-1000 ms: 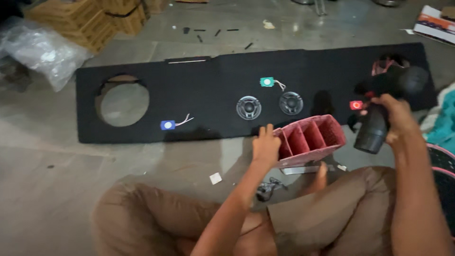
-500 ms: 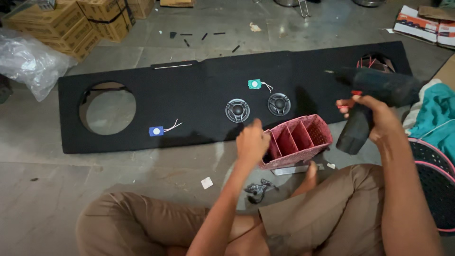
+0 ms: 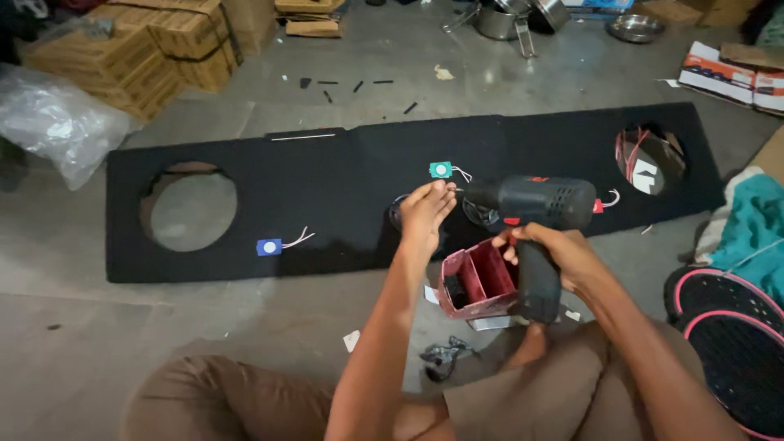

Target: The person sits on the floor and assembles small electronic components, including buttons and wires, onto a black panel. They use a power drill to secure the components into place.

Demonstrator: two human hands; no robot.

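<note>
A long black felt-covered board [image 3: 343,171] lies on the concrete floor, with a round hole [image 3: 189,206] at its left and another [image 3: 649,159] at its right. My right hand [image 3: 551,253] grips a black power drill [image 3: 535,216] by its handle, nose pointing left over the board. My left hand [image 3: 426,214] reaches to the drill's tip, fingers pinched there; whether they hold something small is unclear. It covers a small round speaker. A green terminal piece [image 3: 440,169] and a blue one [image 3: 269,247] sit on the board.
A red divided plastic box [image 3: 478,282] stands by my knees, a small dark part [image 3: 441,355] below it. Cardboard boxes [image 3: 139,49] and a clear plastic bag [image 3: 57,122] lie at the far left. A round speaker grille [image 3: 731,343] and teal cloth [image 3: 755,229] are at the right.
My right hand swung the drill left and down over the board's middle. My left hand left the red box and rose to the drill's tip. The view moved closer.
</note>
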